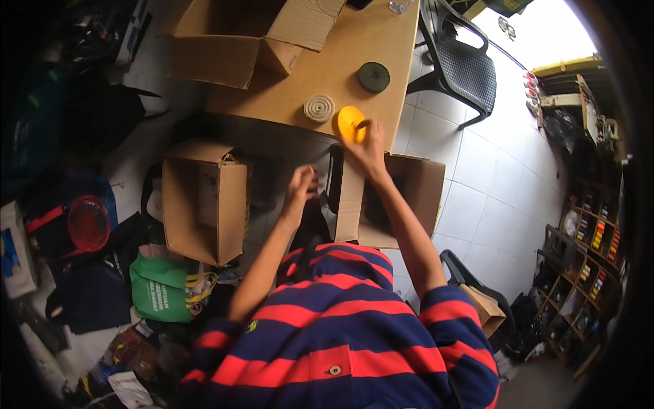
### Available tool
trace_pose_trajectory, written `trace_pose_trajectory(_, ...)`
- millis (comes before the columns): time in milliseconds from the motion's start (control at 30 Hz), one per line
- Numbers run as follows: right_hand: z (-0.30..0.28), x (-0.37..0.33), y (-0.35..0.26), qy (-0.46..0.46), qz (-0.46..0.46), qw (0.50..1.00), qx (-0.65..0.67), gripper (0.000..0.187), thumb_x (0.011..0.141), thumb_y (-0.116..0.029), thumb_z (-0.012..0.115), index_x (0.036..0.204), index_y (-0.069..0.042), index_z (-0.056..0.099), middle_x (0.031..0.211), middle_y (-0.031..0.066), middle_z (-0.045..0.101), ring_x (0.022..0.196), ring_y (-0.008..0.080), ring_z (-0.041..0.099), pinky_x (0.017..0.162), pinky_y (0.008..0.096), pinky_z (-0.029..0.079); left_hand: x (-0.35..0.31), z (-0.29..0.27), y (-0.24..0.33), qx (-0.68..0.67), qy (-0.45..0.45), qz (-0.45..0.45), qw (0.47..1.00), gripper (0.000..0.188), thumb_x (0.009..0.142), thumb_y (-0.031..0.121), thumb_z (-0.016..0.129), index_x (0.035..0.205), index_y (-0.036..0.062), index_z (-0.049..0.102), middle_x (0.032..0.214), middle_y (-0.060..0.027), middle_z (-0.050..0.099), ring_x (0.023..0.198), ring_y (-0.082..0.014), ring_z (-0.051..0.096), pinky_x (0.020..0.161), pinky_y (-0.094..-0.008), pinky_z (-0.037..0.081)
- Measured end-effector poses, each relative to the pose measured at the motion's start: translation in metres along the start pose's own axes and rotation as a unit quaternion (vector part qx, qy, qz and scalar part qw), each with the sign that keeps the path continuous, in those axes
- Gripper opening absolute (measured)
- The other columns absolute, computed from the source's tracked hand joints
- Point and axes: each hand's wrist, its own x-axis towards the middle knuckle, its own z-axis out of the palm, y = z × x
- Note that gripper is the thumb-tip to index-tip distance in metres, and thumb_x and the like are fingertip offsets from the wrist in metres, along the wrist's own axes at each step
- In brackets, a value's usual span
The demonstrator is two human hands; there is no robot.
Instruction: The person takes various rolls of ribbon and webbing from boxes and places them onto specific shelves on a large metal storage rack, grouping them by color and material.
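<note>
My right hand [368,150] grips a flat, round yellow disc [351,123] by its edge, just over the near right corner of the wooden table [272,109]. My left hand [303,185] hovers in front of the table's near edge, fingers loosely bent and slightly blurred, with nothing visible in it. On the tabletop, left of the yellow disc, lies a beige coiled strap [319,108] wound in a spiral. A dark green round disc [374,78] rests farther back on the table. Whether the yellow disc is also a coil, I cannot tell.
An open cardboard box [214,58] stands on the table's left. Two more open boxes, one at left [178,204] and one below my right forearm [426,184], sit lower down. A black chair [463,75], a green bag [158,286] and a compartment shelf [579,273] surround me.
</note>
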Motion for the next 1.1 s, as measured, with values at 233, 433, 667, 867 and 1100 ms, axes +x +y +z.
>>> trace_pose_trajectory(233, -0.017, -0.031, -0.077, -0.164, 0.027, 0.980, 0.106, 0.048, 0.079, -0.022, 0.072, 0.115, 0.001, 0.050, 0.110, 0.0217, 0.055, 0.099, 0.0340, 0.058, 0.084, 0.0394, 0.046, 0.081, -0.017, 0.044, -0.389, -0.243, -0.123, 0.880, 0.068, 0.091, 0.062, 0.036, 0.135, 0.0112, 0.042, 0.135, -0.0200, 0.047, 0.120, -0.0329, 0.050, 0.100, -0.0524, 0.039)
trace_pose_trajectory(433, 0.007, -0.014, -0.054, -0.098, 0.141, 0.985, 0.033, 0.030, 0.087, -0.019, 0.064, 0.108, 0.001, 0.055, 0.102, 0.0191, 0.057, 0.076, 0.0283, 0.063, 0.069, 0.0364, 0.049, 0.093, -0.052, 0.038, -0.409, -0.288, -0.158, 0.851, 0.063, 0.091, 0.053, 0.041, 0.132, 0.0058, 0.045, 0.136, -0.0183, 0.048, 0.118, -0.0383, 0.051, 0.095, -0.0528, 0.043)
trace_pose_trajectory(667, 0.045, 0.070, 0.012, 0.003, 0.034, 0.983, -0.183, 0.042, 0.080, -0.017, 0.069, 0.116, -0.003, 0.052, 0.117, 0.0225, 0.050, 0.107, 0.0391, 0.051, 0.088, 0.0451, 0.043, 0.122, -0.098, 0.033, -0.449, -0.273, -0.136, 0.840, 0.062, 0.086, 0.050, 0.044, 0.125, 0.0025, 0.051, 0.126, -0.0149, 0.055, 0.113, -0.0350, 0.054, 0.087, -0.0500, 0.049)
trace_pose_trajectory(867, 0.041, 0.116, 0.032, -0.011, 0.050, 0.928, -0.369, 0.062, 0.077, -0.021, 0.070, 0.132, -0.009, 0.045, 0.137, 0.0164, 0.042, 0.121, 0.0392, 0.044, 0.097, 0.0464, 0.041, 0.130, -0.106, 0.044, -0.453, -0.240, -0.129, 0.849, 0.061, 0.088, 0.050, 0.045, 0.125, 0.0017, 0.051, 0.121, -0.0179, 0.056, 0.114, -0.0372, 0.054, 0.094, -0.0517, 0.045)
trace_pose_trajectory(1100, 0.059, 0.071, -0.008, 0.013, 0.025, 0.953, -0.301, 0.063, 0.076, -0.027, 0.071, 0.131, -0.007, 0.047, 0.131, 0.0173, 0.046, 0.119, 0.0377, 0.045, 0.095, 0.0458, 0.043, 0.142, -0.109, 0.051, -0.429, -0.192, -0.125, 0.874, 0.056, 0.094, 0.047, 0.041, 0.128, 0.0031, 0.049, 0.122, -0.0168, 0.057, 0.114, -0.0321, 0.054, 0.098, -0.0449, 0.044)
